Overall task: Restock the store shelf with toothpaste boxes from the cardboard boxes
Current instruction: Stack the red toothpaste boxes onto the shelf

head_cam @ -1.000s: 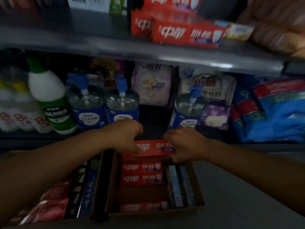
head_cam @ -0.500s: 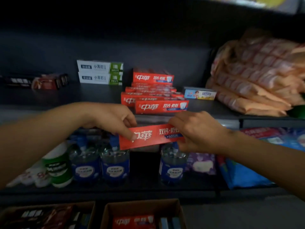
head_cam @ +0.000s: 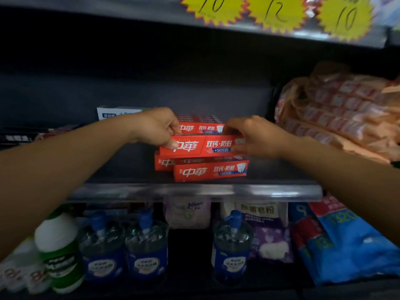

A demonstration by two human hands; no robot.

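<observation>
I hold a red toothpaste box (head_cam: 203, 147) lengthwise over the dark shelf (head_cam: 194, 189). My left hand (head_cam: 157, 126) pinches its left end and my right hand (head_cam: 252, 137) grips its right end. The box sits on top of a stack of like red toothpaste boxes (head_cam: 210, 171), and more red boxes (head_cam: 200, 126) stand behind it. The cardboard boxes are out of view.
A white and green toothpaste box (head_cam: 114, 112) lies behind my left wrist. Pink wrapped packs (head_cam: 337, 109) fill the shelf's right side. Below are pump bottles (head_cam: 232, 245), a green-labelled white bottle (head_cam: 58, 252) and blue bags (head_cam: 346, 241). Yellow price tags (head_cam: 277, 11) hang above.
Both hands lifted the red toothpaste box out of the cardboard box, raised it past the shelf edge and brought it onto the stack of red boxes on the shelf.
</observation>
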